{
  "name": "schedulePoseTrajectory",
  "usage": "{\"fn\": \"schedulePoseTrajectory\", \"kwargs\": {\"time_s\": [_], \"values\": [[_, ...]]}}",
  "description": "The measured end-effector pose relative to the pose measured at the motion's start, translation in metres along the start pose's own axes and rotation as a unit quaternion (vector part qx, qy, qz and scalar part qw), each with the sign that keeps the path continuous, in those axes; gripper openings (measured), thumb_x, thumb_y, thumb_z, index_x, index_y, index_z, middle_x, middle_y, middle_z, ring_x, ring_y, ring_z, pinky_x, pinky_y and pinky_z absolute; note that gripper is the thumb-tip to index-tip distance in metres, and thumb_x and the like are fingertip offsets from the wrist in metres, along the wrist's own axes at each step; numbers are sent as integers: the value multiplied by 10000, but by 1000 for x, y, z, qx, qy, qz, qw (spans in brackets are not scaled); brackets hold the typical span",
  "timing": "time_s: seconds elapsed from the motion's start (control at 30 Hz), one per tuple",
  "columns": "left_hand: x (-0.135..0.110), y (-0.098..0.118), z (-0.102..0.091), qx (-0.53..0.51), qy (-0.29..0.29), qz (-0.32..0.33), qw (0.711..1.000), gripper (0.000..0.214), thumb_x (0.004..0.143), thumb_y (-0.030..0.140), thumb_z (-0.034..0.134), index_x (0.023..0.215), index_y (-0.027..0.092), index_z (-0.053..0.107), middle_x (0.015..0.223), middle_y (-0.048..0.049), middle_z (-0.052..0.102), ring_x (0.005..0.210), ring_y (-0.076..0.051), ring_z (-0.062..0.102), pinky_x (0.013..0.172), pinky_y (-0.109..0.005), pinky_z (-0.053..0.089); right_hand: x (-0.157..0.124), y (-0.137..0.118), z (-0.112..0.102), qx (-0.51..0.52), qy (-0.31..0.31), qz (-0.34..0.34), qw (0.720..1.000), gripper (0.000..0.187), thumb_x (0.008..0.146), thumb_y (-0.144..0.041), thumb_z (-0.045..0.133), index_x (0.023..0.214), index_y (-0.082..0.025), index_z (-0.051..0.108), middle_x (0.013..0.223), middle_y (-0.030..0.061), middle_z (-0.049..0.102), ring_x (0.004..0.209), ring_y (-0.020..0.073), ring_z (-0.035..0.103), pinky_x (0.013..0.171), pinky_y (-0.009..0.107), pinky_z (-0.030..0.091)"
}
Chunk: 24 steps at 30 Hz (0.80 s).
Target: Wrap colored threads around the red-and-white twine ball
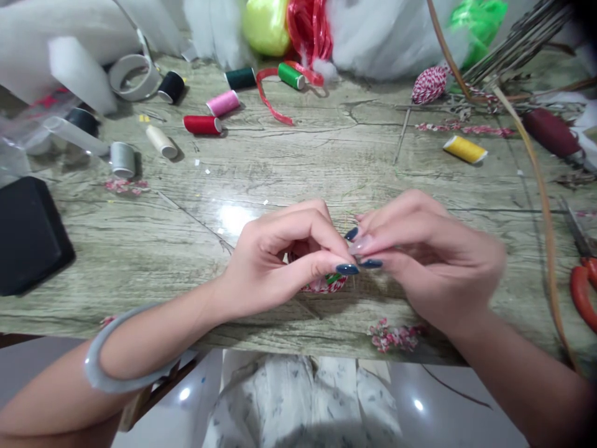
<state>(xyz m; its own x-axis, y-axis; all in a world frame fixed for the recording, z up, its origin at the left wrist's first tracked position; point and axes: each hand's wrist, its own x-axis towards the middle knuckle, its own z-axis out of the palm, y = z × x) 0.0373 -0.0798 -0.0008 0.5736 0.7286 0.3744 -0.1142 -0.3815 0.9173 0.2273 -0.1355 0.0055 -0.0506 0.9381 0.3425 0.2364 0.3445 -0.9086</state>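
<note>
My left hand (284,255) and my right hand (420,255) meet fingertip to fingertip over the near middle of a wood-grain table (298,168). Both are curled in a pinch. Under the left fingers lies a small red, white and green piece (326,284), mostly hidden by the hand. What the right fingers pinch is too small to make out. A pale bangle (107,367) sits on my left wrist.
Thread spools lie across the far half: red (202,124), pink (222,102), green (291,75), yellow (464,149), grey (122,159). A black pad (28,233) rests at the left edge, red-handled scissors (583,280) at the right, and a thin cane hoop (536,168) curves beside them.
</note>
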Motion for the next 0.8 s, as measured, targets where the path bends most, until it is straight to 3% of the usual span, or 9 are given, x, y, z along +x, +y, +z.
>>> {"fn": "schedulePoseTrajectory", "kwargs": {"time_s": [0.2,0.43,0.6,0.8], "values": [[1,0,-1,1,-5,5,1000,158,862,297,705,742,199,677,630,0,600,529,-86,513,468,-240,384,-7,1,-7,-60,-9,-24,998,366,795,-215,769,1025,-499,749,951,-17,693,876,205,680,860,359,566],[1,1,0,3,-5,-10,1000,178,855,295,711,714,200,659,638,-2,597,531,-87,512,452,-236,376,-1,-4,-13,-51,-47,33,997,232,740,-308,812,893,-477,770,850,2,687,875,227,685,818,363,576],[1,1,0,-5,-14,5,1000,142,863,253,701,739,190,671,654,-5,608,549,-85,530,478,-230,398,2,-4,-11,-75,-44,-32,996,181,789,-276,777,918,-403,771,871,5,710,819,203,683,807,356,570],[2,5,0,0,-37,11,999,138,860,213,695,732,169,667,636,-3,601,557,-86,548,491,-215,411,9,0,-9,-81,-22,-180,980,70,814,-217,751,863,-266,751,843,13,718,744,161,677,649,290,555]]}}
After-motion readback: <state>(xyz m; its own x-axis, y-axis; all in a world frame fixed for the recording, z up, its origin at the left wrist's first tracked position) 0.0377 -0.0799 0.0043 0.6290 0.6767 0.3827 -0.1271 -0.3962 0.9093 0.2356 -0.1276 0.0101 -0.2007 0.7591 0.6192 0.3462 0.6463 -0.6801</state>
